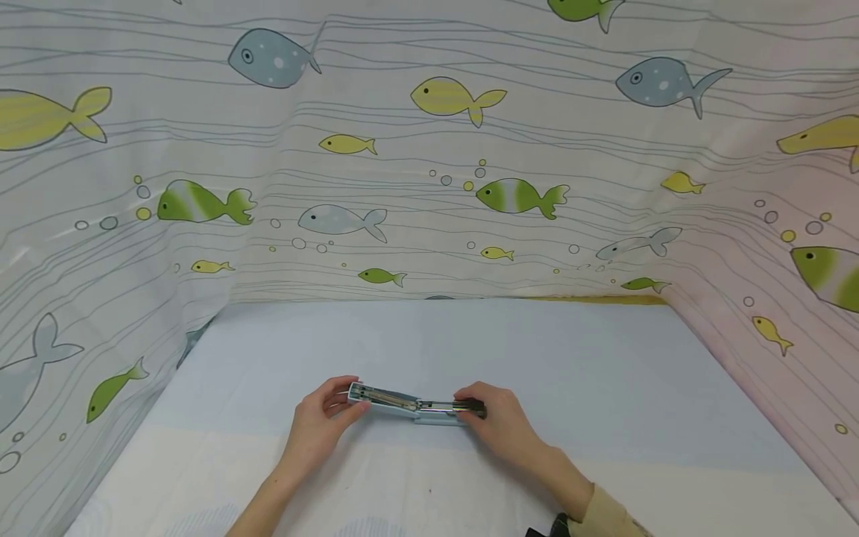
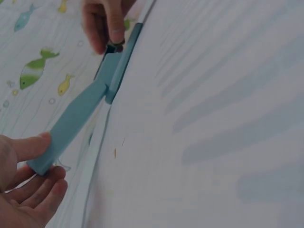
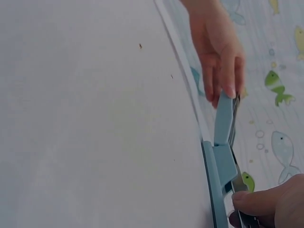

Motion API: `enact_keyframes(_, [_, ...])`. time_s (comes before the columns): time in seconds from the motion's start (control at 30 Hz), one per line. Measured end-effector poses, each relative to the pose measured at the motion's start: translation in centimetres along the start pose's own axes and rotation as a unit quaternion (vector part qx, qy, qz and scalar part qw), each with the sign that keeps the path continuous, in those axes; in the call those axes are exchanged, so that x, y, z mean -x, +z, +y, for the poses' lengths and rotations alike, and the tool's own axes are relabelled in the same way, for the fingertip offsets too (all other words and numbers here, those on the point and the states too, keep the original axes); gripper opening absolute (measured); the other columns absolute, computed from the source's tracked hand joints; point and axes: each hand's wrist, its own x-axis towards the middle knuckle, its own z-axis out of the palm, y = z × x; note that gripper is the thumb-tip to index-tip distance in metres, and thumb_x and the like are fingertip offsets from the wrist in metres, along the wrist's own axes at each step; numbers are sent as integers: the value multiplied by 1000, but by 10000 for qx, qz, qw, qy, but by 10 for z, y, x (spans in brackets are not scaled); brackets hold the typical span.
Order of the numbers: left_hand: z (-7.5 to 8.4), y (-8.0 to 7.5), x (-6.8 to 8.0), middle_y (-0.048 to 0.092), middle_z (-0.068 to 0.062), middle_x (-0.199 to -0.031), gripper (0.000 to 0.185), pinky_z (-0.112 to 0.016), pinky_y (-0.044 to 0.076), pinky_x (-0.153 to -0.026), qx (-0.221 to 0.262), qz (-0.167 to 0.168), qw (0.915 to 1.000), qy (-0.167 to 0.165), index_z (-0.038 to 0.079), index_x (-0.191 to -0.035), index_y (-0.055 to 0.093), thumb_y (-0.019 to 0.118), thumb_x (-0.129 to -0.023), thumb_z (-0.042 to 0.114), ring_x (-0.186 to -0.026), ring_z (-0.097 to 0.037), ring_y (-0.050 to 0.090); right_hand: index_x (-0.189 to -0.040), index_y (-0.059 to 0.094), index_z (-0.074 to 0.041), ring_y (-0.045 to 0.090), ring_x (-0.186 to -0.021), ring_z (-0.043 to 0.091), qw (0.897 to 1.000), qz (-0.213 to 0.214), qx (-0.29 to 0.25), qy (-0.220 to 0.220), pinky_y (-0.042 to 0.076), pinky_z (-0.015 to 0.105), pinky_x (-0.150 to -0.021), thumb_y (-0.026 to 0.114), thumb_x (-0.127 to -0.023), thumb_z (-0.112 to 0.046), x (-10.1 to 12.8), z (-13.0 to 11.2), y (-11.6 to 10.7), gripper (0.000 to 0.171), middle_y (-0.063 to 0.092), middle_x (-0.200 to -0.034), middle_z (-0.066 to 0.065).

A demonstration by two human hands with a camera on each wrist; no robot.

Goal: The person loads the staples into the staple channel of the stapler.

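A light blue stapler (image 1: pixel 396 410) is swung wide open, its top cover folded back to the left and its base on the right. My left hand (image 1: pixel 321 421) pinches the far end of the cover between thumb and fingers. In the left wrist view, the thumb lies over the cover's blue outer shell (image 2: pixel 71 121), with the fingers beneath. At the other end, my right hand (image 1: pixel 503 421) pinches the dark end of the metal staple channel (image 1: pixel 439 406), thumb on the near side. That hand's fingertips partly hide the end of the channel.
The stapler is over a table with a pale blue and white cover (image 1: pixel 577 365). A fish-print curtain (image 1: pixel 403 171) rises at the back and both sides. A few tiny dark specks (image 3: pixel 140 46) lie on the cover near me.
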Motion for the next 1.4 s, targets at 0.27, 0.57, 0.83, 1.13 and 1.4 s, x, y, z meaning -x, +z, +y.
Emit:
enact_keyframes(0.27, [-1, -1, -1, 64, -3, -112, 49, -22, 54, -84, -24, -12, 10000, -93, 13, -123, 58, 77, -79, 25, -101, -20, 64, -101, 68, -9, 64, -83, 10, 9991, 272, -302, -94, 54, 29, -73, 77, -75, -4, 5, 5, -4, 28, 69, -96, -6])
enact_keyframes(0.57, [-2, 0, -2, 64, -2, -112, 50, -24, 54, -85, -61, -17, 10000, -47, 13, -122, 58, 77, -78, 26, -101, -19, 64, -100, 68, -8, 65, -83, 9, 9964, 663, -499, -182, 55, 31, -74, 79, -73, -3, 12, 12, -6, 29, 70, -95, -4])
enact_keyframes(0.83, [-4, 0, -3, 63, -4, -113, 48, -22, 54, -84, 28, -13, 10000, -11, 14, -121, 58, 77, -78, 25, -102, -19, 64, -103, 68, -11, 67, -86, 16, 9911, 841, -1025, 145, 55, 35, -80, 78, -75, -11, 18, 16, -5, 30, 70, -98, -4])
enact_keyframes(1.13, [-3, 1, -3, 62, -7, -117, 44, -26, 51, -92, 444, -55, 9988, 192, 11, -118, 59, 76, -79, 19, -108, -20, 60, -103, 69, -16, 66, -90, 11, 9816, 783, -1459, 951, 52, 28, -86, 79, -74, -14, 21, 20, -3, 31, 70, -97, -8])
enact_keyframes(1.4, [-1, 2, -3, 62, -10, -120, 46, -20, 51, -89, 854, -124, 9957, 340, 5, -120, 57, 76, -78, 16, -109, -23, 60, -102, 70, -15, 65, -91, 10, 9756, 788, -1628, 1247, 52, 27, -86, 80, -73, -12, 20, 19, -3, 31, 70, -96, -10])
